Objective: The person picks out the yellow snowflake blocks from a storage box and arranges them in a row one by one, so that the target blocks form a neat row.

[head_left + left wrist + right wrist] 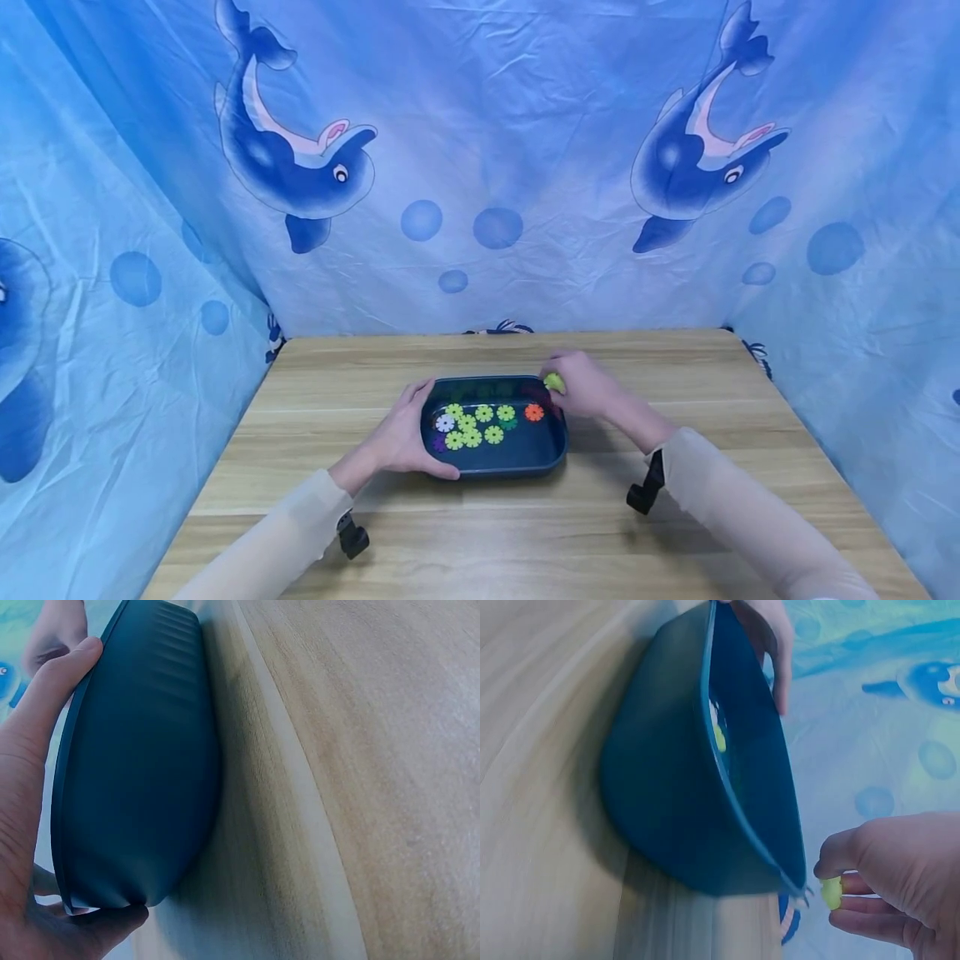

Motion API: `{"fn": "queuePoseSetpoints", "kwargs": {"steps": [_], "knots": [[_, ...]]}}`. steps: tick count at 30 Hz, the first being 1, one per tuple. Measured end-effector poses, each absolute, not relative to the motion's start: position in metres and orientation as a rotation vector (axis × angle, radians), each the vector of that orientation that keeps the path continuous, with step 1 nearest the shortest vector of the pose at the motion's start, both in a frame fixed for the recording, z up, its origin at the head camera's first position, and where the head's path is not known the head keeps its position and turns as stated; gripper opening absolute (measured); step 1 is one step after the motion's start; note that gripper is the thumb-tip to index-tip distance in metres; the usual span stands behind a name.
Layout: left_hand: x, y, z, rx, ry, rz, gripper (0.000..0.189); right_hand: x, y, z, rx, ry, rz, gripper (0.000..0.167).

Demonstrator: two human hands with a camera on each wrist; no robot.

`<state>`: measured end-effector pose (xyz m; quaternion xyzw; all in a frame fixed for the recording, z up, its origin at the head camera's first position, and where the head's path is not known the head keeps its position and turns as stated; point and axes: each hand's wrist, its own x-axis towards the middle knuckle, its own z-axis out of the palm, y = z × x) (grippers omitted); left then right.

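Observation:
A dark blue-green plastic tub (517, 468) sits on the table. My left hand (402, 433) grips its left end, thumb along the near rim and fingers at the far left corner; the left wrist view shows this thumb (79, 656) at the rim. Inside the tub lie several yellow-green notched snowflake discs (472, 437), a white one (445, 423), an orange one (534, 412), and a few purple and green ones. My right hand (583, 385) pinches a yellow-green snowflake disc (831, 893) between thumb and fingers, by the tub's far right corner.
The tub stands on a wood-grain table (480, 550). Blue curtains (465, 150) printed with dolphins and bubbles hang behind it and at both sides. A small black wrist camera (352, 537) shows below the left sleeve, another (645, 492) below the right.

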<state>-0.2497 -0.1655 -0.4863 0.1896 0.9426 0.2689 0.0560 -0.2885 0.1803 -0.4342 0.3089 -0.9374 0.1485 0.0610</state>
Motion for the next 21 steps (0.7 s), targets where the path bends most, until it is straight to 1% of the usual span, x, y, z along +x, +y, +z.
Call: {"fn": "queuePoseSetpoints", "kwargs": {"steps": [8,21], "knots": [[-0.250,-0.166,-0.486,0.576,2.857,0.828,0.161,-0.286,0.202,-0.442,0.863,-2.887,0.461,0.020],[-0.248,-0.166,-0.486,0.522,2.824,0.848,0.160,-0.284,0.214,-0.456,0.883,-2.926,0.477,0.019]]}}
